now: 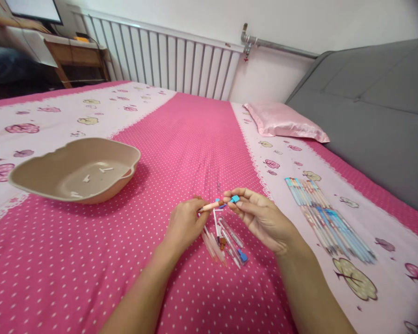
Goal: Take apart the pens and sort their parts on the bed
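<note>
My left hand pinches a slim peach-coloured pen with a brown end pointing right. Close to that end, the fingertips of my right hand are closed on a small bright blue cap. Whether the cap touches the pen I cannot tell. Under both hands is a loose heap of pen parts: peach pieces, clear tubes, a brown cap and a darker blue cap. To the right, several assembled-looking pens lie side by side in two overlapping rows.
A beige basin with a few white bits inside stands on the pink dotted bedspread at left. A pink pillow rests by the grey headboard. Behind the bed are a radiator and, at far left, a desk with another person's arm.
</note>
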A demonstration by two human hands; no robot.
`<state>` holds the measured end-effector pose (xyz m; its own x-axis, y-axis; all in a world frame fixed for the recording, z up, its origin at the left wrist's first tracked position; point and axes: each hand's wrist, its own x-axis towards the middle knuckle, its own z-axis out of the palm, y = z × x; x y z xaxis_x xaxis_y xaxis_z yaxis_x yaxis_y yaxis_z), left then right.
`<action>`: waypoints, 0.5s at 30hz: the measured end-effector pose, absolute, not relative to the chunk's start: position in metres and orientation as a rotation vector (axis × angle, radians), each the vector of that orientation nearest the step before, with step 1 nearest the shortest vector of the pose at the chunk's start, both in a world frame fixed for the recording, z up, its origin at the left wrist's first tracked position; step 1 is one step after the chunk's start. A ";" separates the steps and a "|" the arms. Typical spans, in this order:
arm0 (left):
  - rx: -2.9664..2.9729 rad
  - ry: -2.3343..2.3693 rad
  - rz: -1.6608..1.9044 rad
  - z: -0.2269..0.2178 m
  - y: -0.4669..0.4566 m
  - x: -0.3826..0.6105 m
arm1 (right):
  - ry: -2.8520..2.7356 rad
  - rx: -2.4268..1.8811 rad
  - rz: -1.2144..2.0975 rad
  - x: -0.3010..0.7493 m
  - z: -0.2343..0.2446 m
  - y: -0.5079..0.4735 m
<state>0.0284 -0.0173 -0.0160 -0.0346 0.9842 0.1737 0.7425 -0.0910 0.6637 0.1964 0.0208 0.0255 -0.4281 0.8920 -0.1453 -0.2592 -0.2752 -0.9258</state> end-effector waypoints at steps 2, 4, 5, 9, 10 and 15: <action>1.876 1.819 0.891 -0.016 -0.017 0.028 | -1.153 -0.882 1.800 0.196 0.025 0.020; 1.882 1.817 0.900 -0.016 -0.017 0.028 | -1.158 -0.885 1.770 0.196 0.026 0.020; 1.885 1.815 0.903 -0.016 -0.017 0.028 | -1.154 -0.889 1.748 0.196 0.026 0.020; 1.878 1.817 0.880 -0.016 -0.017 0.028 | -1.158 -0.927 1.648 0.193 0.026 0.019; 1.874 1.818 0.877 -0.016 -0.017 0.028 | -1.182 -0.943 1.624 0.192 0.025 0.019; 1.888 1.803 0.907 -0.018 -0.017 0.028 | -1.321 -0.976 1.526 0.189 0.021 0.018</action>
<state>0.0279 -0.0166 -0.0185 -0.0292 0.9810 0.1918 0.7386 -0.1081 0.6654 0.1888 0.0184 0.0212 -0.3144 0.9491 -0.0195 -0.1171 -0.0592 -0.9914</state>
